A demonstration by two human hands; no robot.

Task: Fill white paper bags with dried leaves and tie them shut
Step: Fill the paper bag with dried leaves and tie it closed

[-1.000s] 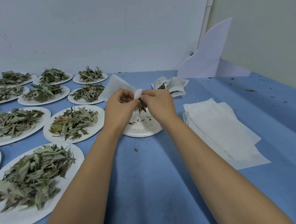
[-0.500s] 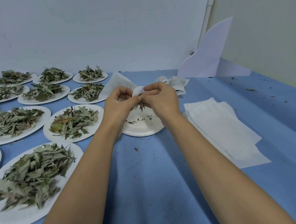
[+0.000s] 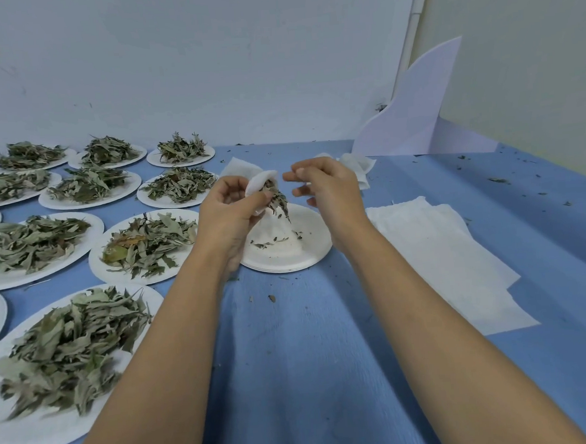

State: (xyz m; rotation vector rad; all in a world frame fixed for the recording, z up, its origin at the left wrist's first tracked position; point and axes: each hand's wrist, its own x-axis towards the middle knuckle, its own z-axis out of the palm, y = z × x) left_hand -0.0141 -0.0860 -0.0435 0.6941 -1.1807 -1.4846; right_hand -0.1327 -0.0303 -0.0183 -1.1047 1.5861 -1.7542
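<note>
- The left hand grips a white paper bag, fingers and thumb curled round its soft, creased paper; the bag is held in the air above a plate, its mouth turned toward the right hand.
- Dried leaves poke out of that mouth in a narrow grey-green bunch; they are thin, pointed and curled, and hang down toward the plate.
- The right hand hovers just beside the bag without touching it; its fingers are loosely half curled and nothing shows in them (a thin string would be too small to tell).
- The plate under both hands is round, matte white paper with a raised rim, and looks to be the top of a small stack; only leaf crumbs lie on it.
- To the left, more white paper plates stand in rows, rims close together; most are heaped with loose leaves.
- To the right lies a stack of flat bags, rectangular and fibrous, its edges slightly fanned; it is near the plate but apart from it.
- Crumpled bags sit behind the right hand.
- The surface is blue and faintly ribbed; a bare stretch runs between the forearms to the near edge, while leaf bits speckle the far right.
- A pale board with a curved top edge stands in the far corner by the wall.
</note>
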